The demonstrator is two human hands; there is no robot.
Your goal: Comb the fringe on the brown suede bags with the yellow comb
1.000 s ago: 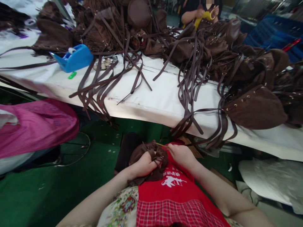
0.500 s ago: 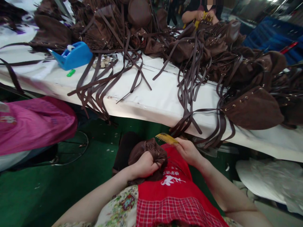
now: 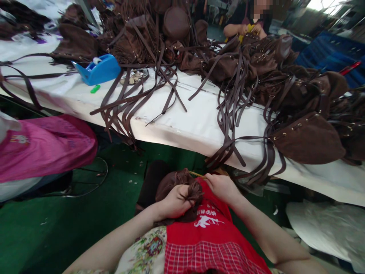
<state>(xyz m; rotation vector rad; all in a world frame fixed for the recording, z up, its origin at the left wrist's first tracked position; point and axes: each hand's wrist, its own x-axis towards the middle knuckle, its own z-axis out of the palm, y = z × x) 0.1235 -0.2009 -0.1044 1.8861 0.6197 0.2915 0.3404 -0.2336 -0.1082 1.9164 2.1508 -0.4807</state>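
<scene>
my left hand (image 3: pixel 173 201) has its fingers clenched tight around the gathered neck of the brown pouch (image 3: pixel 171 182) in my lap. just beside it, my right hand (image 3: pixel 222 187) pinches a yellow comb (image 3: pixel 196 174) – its tip at the pouch's top – below the worktop (image 3: pixel 194 127) edge.

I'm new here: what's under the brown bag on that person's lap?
The red apron lies partly under the brown bag. The left hand grips the bag's front, the right hand holds a yellow comb at it, so its underside is hidden.
</scene>
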